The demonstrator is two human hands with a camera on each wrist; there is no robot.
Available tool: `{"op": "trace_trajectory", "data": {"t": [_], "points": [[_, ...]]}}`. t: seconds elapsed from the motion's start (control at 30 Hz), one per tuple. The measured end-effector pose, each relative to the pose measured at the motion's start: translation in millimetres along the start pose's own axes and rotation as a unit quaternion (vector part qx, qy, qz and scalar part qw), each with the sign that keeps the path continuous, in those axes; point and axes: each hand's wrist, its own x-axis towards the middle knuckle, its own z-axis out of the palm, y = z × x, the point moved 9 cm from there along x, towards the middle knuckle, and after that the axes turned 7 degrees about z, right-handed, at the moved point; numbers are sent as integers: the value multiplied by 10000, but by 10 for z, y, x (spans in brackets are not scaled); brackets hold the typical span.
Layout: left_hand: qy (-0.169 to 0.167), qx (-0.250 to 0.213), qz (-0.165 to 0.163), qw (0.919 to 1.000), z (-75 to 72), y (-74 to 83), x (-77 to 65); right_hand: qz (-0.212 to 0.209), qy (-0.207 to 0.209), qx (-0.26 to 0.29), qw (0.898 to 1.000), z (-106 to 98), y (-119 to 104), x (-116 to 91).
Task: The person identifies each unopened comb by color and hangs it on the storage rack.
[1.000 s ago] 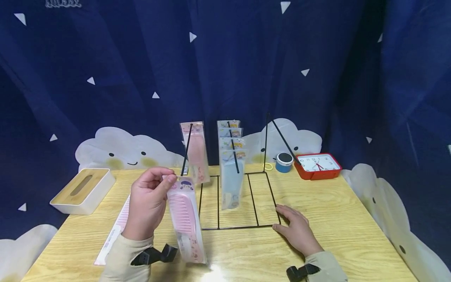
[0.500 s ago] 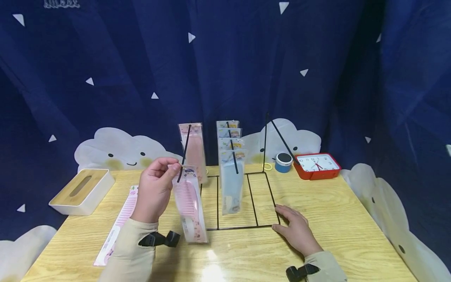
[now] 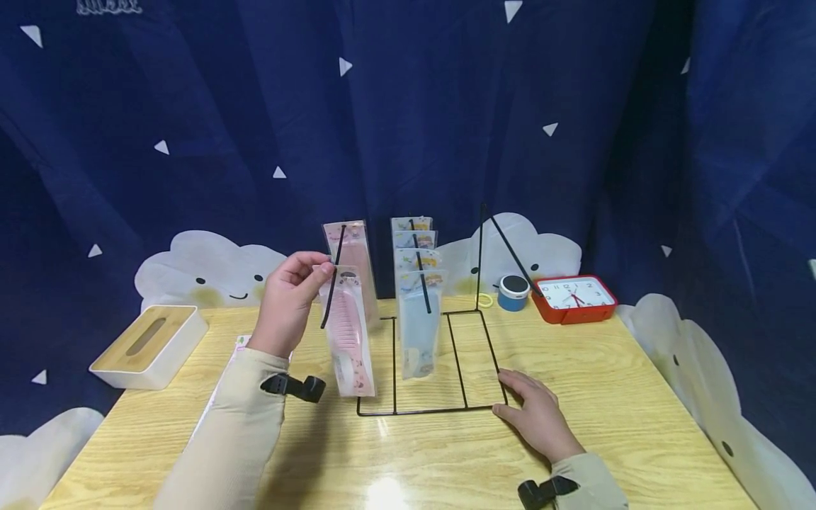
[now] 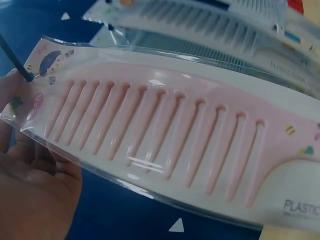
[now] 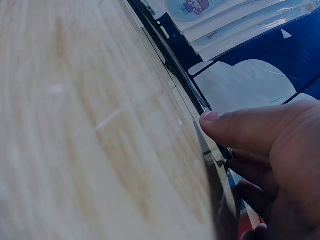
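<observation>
My left hand (image 3: 287, 301) pinches the top corner of a packaged pink comb (image 3: 347, 333), which hangs on the left hook (image 3: 329, 297) of a black wire display rack (image 3: 440, 411). Wide teeth fill the left wrist view through the clear wrapper. Another packaged pink comb (image 3: 357, 262) hangs farther back on that hook. Several packaged blue combs (image 3: 421, 326) hang in a row on the middle hook. At the rack's front right corner, my right hand (image 3: 535, 414) holds the base wire between thumb and fingers. The right hook (image 3: 513, 244) carries nothing.
A packaged comb (image 3: 241, 343) lies on the table (image 3: 484, 460), mostly hidden under my left forearm. A white tissue box (image 3: 149, 347) with a wooden lid stands at left. Behind the rack's right side are a blue round speaker-like object (image 3: 513, 294) and a red clock (image 3: 574, 299).
My left hand has moved forward and upward, and the pink comb has slid back along the left hook. My right hand stays on the rack's corner.
</observation>
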Motion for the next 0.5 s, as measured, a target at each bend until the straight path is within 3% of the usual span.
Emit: {"op": "trace_trajectory", "data": {"t": [0.17,0.5], "points": [[-133,262,-149,9995,13,-60,164,-20,2,-10,10000,-4,-4,1],[-248,888,-98,9957,39,-103,466,-4,-19,-22,10000,5,10,7]]}}
